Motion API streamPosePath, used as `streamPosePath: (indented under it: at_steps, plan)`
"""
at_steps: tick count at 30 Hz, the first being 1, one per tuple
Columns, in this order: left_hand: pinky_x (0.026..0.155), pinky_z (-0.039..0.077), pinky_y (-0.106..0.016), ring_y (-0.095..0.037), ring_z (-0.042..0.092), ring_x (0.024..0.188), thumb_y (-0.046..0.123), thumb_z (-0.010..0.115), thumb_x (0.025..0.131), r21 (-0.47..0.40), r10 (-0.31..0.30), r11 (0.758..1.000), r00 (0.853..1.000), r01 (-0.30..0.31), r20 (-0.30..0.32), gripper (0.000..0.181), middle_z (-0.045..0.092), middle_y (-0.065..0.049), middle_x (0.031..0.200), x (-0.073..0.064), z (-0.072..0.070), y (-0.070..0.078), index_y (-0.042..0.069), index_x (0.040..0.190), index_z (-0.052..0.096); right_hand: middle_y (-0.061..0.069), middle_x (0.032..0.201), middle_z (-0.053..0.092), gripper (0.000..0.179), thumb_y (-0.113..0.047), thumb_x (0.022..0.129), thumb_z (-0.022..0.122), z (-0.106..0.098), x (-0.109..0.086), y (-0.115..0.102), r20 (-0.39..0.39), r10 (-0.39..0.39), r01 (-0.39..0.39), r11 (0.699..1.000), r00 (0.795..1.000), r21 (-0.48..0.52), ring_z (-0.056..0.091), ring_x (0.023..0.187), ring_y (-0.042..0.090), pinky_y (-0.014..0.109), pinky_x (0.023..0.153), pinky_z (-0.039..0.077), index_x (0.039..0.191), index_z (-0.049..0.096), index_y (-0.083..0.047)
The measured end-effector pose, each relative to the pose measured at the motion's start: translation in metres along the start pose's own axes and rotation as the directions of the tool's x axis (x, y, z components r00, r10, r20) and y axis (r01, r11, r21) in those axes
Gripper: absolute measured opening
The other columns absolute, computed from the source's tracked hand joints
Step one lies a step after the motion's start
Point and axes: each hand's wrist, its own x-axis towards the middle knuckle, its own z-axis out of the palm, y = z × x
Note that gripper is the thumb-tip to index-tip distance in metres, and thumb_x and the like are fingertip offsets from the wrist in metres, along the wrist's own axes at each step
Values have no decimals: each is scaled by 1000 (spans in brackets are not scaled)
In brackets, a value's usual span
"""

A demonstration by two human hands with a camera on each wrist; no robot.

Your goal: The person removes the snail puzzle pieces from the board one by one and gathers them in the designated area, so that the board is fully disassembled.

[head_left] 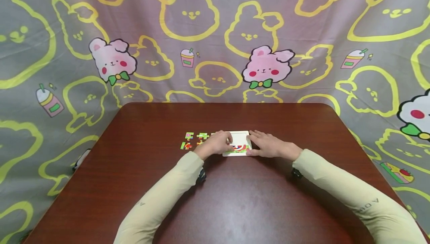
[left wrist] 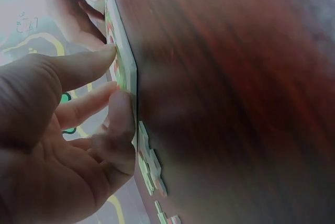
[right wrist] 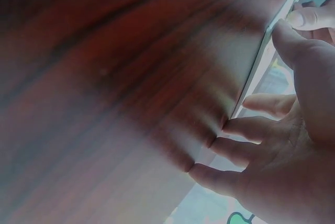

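A white puzzle tray point(head_left: 239, 136) lies flat on the table, with colourful jigsaw pieces point(head_left: 240, 148) along its near side and bare white board beyond them. My left hand point(head_left: 219, 142) is over the tray's left part. In the left wrist view, its thumb and index fingertips touch the picture surface a little apart, while another finger bends at the tray's edge. My right hand point(head_left: 270, 144) rests at the tray's right side, fingers spread with their tips on the table and rim. Its thumb lies at the near right corner, as the right wrist view also shows.
Loose jigsaw pieces lie left of the tray, among them a green one point(head_left: 203, 136), one with a pink spot point(head_left: 189, 135) and a red-and-green one point(head_left: 186, 146). The brown table point(head_left: 151, 124) ends at a patterned curtain point(head_left: 215, 50).
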Motion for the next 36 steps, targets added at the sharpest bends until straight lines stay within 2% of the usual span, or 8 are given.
streamPosePath:
  at_steps: [8,15,27,32,36]
  plan:
    - [84,50,-36,-22,62,93,27,75,85,25,-45,999,999,44,14,30,68,-6,101,2,0,5,7,105,66,27,156,30,79,-56,93,57,-2,1,0,1,-3,3,1000,1000,-3,28,144,46,70,105,31,147,39,-2]
    - [78,51,-35,-22,64,88,27,78,82,20,-48,999,999,48,-12,28,70,-6,96,3,0,8,6,99,68,27,156,29,79,-56,93,57,-2,0,0,2,3,-3,1000,1000,5,27,145,46,70,105,31,147,38,-2]
    - [68,48,-26,-14,60,73,21,73,84,-91,-101,991,995,99,-17,8,71,0,86,-1,-2,0,13,86,72,24,158,27,80,-57,92,57,0,1,0,21,21,-22,1000,1000,13,25,147,44,68,108,29,149,37,-4]
    - [69,48,-23,-10,61,68,18,72,84,-123,-93,988,995,90,-21,8,73,-1,88,0,-3,-1,12,89,74,24,159,26,82,-58,92,56,0,1,-1,27,29,-30,999,999,12,24,147,43,68,109,28,150,36,-4]
    - [62,49,-21,-8,60,59,18,73,85,-177,-103,979,994,99,-19,9,72,-3,87,0,-5,-3,10,89,74,23,159,26,82,-59,92,56,0,1,0,25,32,-32,999,999,13,24,147,42,68,109,28,150,35,-4]
